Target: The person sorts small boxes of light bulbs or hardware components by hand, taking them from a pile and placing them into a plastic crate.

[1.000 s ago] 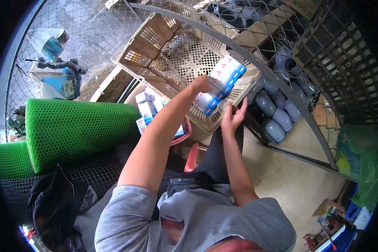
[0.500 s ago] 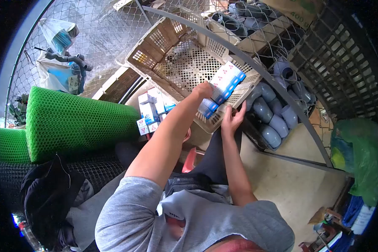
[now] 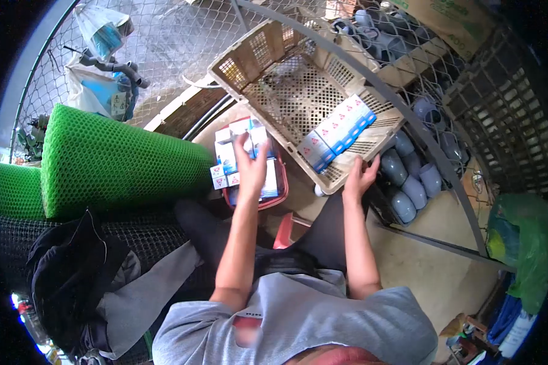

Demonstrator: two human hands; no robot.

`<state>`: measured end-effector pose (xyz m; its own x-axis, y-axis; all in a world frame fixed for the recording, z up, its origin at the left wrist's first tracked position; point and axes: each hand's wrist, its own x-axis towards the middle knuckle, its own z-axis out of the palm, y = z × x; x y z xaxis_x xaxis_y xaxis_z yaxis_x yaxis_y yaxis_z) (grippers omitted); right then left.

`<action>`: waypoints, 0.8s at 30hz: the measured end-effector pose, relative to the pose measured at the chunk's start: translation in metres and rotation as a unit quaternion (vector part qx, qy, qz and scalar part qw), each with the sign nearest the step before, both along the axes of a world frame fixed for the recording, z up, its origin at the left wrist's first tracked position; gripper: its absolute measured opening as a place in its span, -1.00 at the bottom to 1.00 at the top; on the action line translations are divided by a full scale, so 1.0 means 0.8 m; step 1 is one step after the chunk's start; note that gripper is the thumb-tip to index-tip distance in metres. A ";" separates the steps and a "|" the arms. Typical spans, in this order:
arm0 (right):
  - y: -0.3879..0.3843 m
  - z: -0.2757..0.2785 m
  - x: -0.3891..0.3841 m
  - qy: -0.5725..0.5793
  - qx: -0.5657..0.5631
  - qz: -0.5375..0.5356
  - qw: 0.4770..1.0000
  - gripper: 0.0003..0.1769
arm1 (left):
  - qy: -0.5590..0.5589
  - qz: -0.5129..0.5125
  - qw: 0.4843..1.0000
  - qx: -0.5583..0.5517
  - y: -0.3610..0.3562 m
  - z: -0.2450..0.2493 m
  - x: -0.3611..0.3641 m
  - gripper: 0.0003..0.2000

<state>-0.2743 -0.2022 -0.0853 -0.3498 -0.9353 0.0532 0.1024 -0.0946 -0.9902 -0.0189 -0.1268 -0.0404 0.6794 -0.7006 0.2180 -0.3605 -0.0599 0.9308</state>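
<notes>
While the green mesh roll lies at the left, the beige plastic crate tilts ahead, its rim gripped by the curled fingers of the right hand. A row of white-and-blue boxes lines its lower wall. Beside it, in the red basket, the left hand rests with fingers stretched loose on the stacked boxes.

Lattice-perforated crate, beige; row of cartons inside it, white with blue ends and small red marks; stacked cartons, the same white, blue and red; basket beneath them, red rim; mesh roll, bright green, honeycomb pattern; pipe elbows, grey-blue; T-shirt, plain grey; plastic bag, green
</notes>
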 end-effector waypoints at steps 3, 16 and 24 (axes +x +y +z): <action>0.001 0.014 0.002 0.021 0.001 0.018 1.000 -0.26 | 0.386 -0.133 0.908 0.092 0.019 0.031 -0.059 -0.03; -0.049 0.047 -0.077 -0.053 0.199 0.130 0.970 0.00 | 0.265 -0.171 0.946 0.081 -0.017 0.002 -0.077 0.11; -0.049 0.040 -0.089 -0.169 0.146 0.268 0.937 -0.34 | 0.290 -0.180 0.935 0.091 -0.058 0.042 -0.019 0.02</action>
<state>-0.3452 -0.2413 -0.0529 0.2239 -0.9391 -0.2606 0.3704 0.3293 -0.8685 -0.0342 -0.1728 -0.0067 0.3590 -0.8964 -0.2598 0.1753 -0.2087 0.9621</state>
